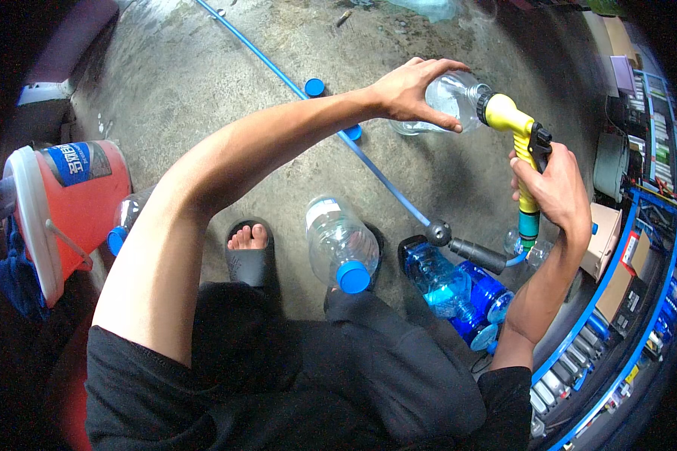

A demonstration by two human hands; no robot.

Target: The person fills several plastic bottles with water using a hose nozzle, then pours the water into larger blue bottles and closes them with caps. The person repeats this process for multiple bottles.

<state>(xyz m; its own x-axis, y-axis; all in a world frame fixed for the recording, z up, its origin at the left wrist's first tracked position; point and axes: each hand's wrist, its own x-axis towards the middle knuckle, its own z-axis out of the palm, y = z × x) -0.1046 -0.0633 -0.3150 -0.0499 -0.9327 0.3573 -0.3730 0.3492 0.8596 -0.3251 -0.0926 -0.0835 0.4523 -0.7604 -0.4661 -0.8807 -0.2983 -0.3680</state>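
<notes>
Concrete [165,98]: wide left fingers [441,119] on bottle [451,94], curled right fingers [529,175] on nozzle [508,116].

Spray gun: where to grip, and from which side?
I'd take the spray gun by its yellow handle, coming from the right: it is slim, angles off the head, and puts the black trigger in finger reach. The right hand holds it that way, nozzle toward the clear bottle.

Floor [165,98]: grey concrete, worn and stained, with scattered dark and pale marks. Right side: blue-edged shelving [623,254], closely packed, a tan cardboard box [602,242] beside it. Lighting uneven: floor brighter toward upper left, dimmer toward upper right. Upper-left purplish surface [71,41]: nature unclear.
</notes>
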